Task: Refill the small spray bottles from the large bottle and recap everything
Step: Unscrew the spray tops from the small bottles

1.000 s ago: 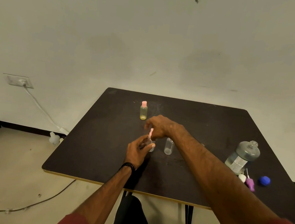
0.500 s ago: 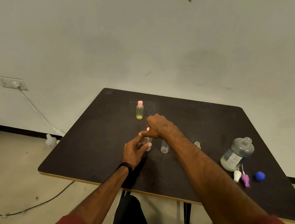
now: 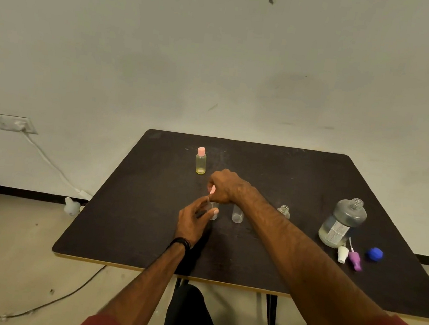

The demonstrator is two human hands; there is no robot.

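Progress is judged to be at an early-to-middle stage. The dark counter (image 3: 132,219) carries everything. The large bottle (image 3: 341,222) stands uncapped at the right side, a little pale liquid showing at its base, and its blue cap (image 3: 375,254) lies just beside it, so that recapping is left to be done. At the far middle, a yellow-tinted bottle (image 3: 201,162) with a pink cap is seen upright and closed; it is taken as finished. Near the centre, a clear small bottle (image 3: 212,213) is held upright in the grip of the left hand (image 3: 193,222), fingers curled round it, while a pink spray top (image 3: 212,189) is pinched in the right hand (image 3: 225,186) right above its neck; whether it is being fitted or removed cannot be told. A second clear bottle (image 3: 237,214) stands open just beside, apparently empty. A third open bottle (image 3: 284,211) is partly hidden behind the right forearm. A white spray top (image 3: 342,254) and a purple spray top (image 3: 354,260) lie loose near the large bottle, still to be fitted.
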